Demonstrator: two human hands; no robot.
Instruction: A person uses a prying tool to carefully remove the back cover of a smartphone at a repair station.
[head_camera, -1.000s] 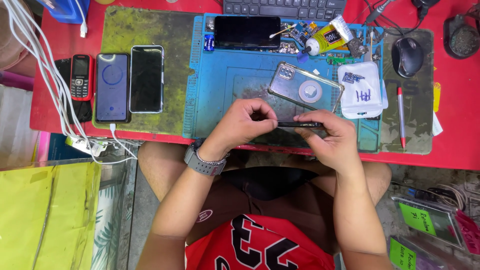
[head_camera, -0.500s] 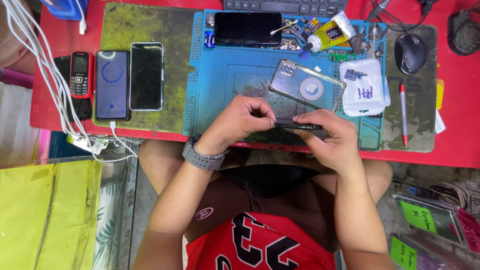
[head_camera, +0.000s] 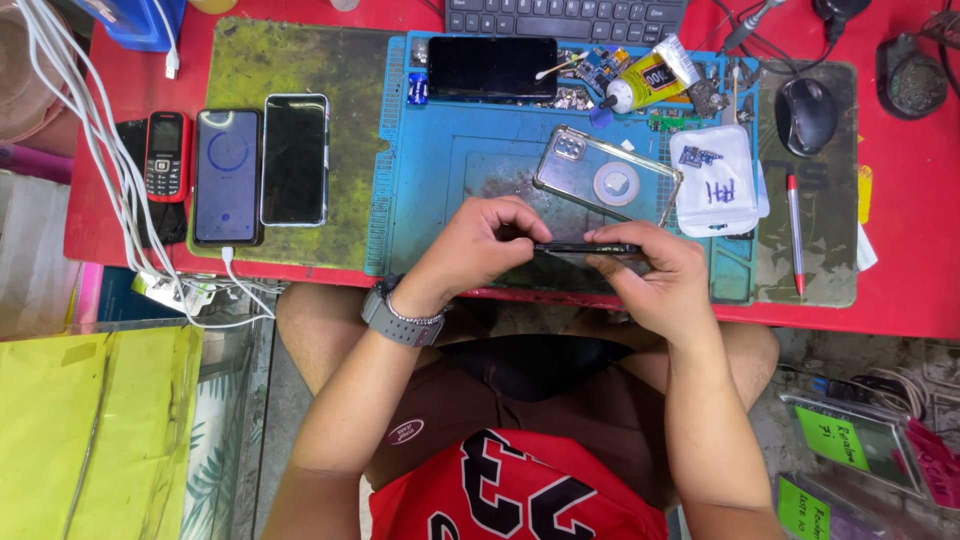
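Both my hands grip a thin black phone (head_camera: 585, 247), held edge-on above the near edge of the blue work mat (head_camera: 450, 160). My left hand (head_camera: 480, 248), with a grey watch on the wrist, pinches its left end. My right hand (head_camera: 655, 275) clasps its right end from below. Just beyond the hands a clear phone case (head_camera: 607, 177) with a round ring lies tilted on the mat. A black phone (head_camera: 492, 68) lies face up at the mat's far edge.
On the green mat (head_camera: 280, 60) to the left lie two smartphones (head_camera: 262, 162) and a small red keypad phone (head_camera: 165, 155), with white cables (head_camera: 90, 130) beside them. A glue tube (head_camera: 650, 75), white pouch (head_camera: 715, 180), red pen (head_camera: 795, 235), mouse (head_camera: 806, 115) and keyboard (head_camera: 565, 15) sit at the right and back.
The hands and the black phone stay together at the mat's near edge, with only small finger shifts. The view has drifted slightly.
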